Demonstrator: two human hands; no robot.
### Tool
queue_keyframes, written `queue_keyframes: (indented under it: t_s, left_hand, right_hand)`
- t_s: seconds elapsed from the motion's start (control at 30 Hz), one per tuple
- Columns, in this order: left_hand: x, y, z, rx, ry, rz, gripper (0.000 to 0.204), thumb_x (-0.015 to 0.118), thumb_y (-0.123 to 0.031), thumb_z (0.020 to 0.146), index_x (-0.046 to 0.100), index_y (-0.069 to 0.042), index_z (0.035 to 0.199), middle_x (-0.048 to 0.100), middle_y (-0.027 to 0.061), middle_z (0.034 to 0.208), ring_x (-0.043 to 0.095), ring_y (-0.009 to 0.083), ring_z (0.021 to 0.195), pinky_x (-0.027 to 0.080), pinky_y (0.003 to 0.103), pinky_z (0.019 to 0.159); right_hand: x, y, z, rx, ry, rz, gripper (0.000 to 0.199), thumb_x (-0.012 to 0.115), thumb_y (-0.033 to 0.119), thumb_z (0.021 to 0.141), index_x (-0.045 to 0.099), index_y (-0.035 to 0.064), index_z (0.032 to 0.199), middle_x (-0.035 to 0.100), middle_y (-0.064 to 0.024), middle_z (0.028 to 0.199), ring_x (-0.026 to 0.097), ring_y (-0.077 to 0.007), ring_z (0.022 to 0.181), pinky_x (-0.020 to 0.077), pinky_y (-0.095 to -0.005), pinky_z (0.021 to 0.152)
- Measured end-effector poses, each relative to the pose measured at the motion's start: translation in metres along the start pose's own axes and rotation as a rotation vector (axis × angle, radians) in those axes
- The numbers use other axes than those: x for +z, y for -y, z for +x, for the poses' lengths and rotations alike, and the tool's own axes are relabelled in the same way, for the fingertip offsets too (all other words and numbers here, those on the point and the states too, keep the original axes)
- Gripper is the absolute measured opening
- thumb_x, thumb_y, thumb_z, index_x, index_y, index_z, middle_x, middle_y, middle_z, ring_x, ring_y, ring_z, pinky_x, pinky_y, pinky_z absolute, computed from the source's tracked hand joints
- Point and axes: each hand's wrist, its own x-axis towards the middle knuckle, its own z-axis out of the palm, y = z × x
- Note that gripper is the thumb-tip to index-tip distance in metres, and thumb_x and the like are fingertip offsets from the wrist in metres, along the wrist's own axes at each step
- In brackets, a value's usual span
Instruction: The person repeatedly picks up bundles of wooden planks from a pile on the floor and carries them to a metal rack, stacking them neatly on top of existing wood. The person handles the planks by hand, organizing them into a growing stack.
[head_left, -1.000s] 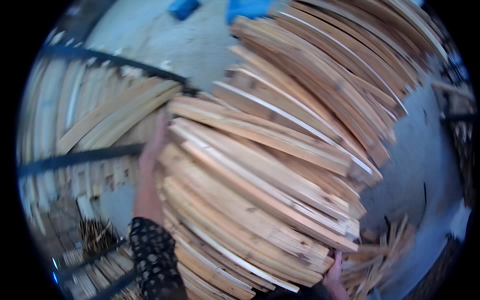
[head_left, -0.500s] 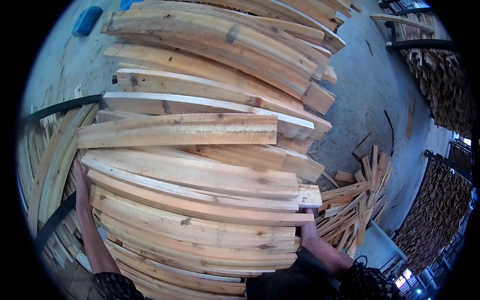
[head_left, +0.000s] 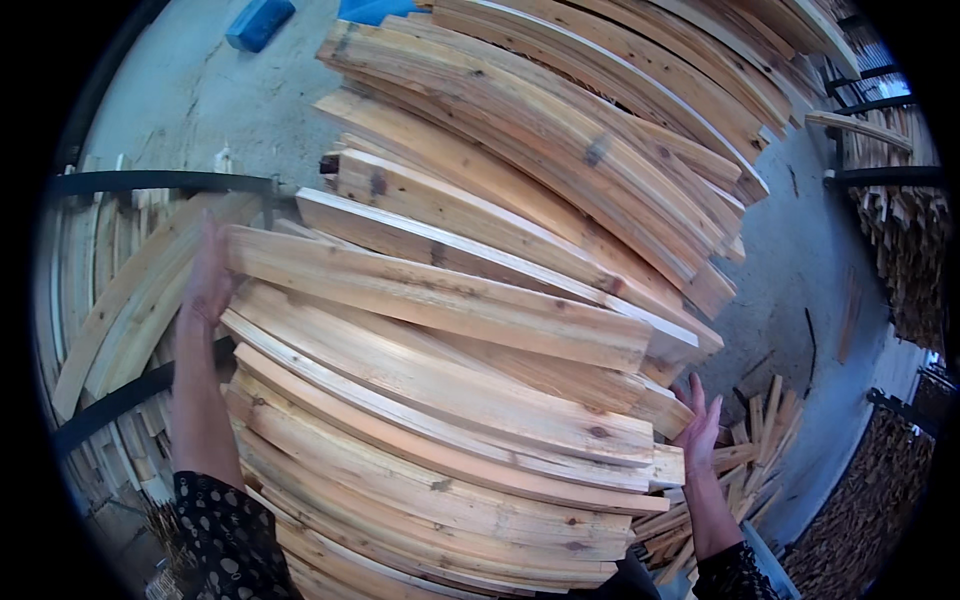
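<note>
A pile of pale wooden boards lies in front of me. My left hand (head_left: 208,275) is at the left end of a loose upper board (head_left: 440,298), its fingers stretched out, slightly blurred, and not wrapped round the wood. Opposite it, my right hand (head_left: 699,432) is raised with fingers spread beside the boards' right ends. It is nearest a short protruding board end (head_left: 664,408). Just below the loose board lies a wide, light board (head_left: 450,385) with a knot near its right end. Closer to me, several stacked boards (head_left: 400,470) lie side by side.
Black metal bars (head_left: 165,182) frame a rack of upright strips at left. More boards (head_left: 520,140) are piled at the far side. Offcuts (head_left: 765,430) lie heaped at right, near a large stack of wood (head_left: 865,500). A blue block (head_left: 260,24) is on the floor.
My left hand has moved up along the board ends. My right hand has come off the lower boards and risen, its fingers now spread. The view has shifted and tilted.
</note>
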Motion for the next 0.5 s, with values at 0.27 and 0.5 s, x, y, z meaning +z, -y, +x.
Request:
queue_keyframes:
  t_s: [0.27,0.5]
  left_hand:
    - [0.057,-0.009,0.003,0.069,0.349,0.062,0.051,0.026,-0.041,0.093,0.036,-0.007,0.129,0.038,0.0091,0.13,0.031,0.0199,0.121,0.025,0.033,0.1]
    - [0.035,0.003,-0.003,0.093,0.439,-0.033,0.061,0.019,-0.052,0.09,0.033,-0.009,0.132,0.039,0.0099,0.129,0.037,0.0226,0.119,0.034,0.035,0.096]
  right_hand:
    - [0.012,0.012,-0.005,-0.046,-0.087,0.168,0.074,0.021,0.064,0.083,0.02,0.0136,0.137,0.025,-0.021,0.137,0.031,-0.0339,0.123,0.0264,-0.0438,0.1]
    - [0.062,-0.004,0.013,-0.142,-0.033,-0.012,0.072,0.022,0.056,0.088,0.015,0.0034,0.137,0.021,-0.0163,0.139,0.021,-0.0296,0.128,0.0172,-0.0398,0.104]
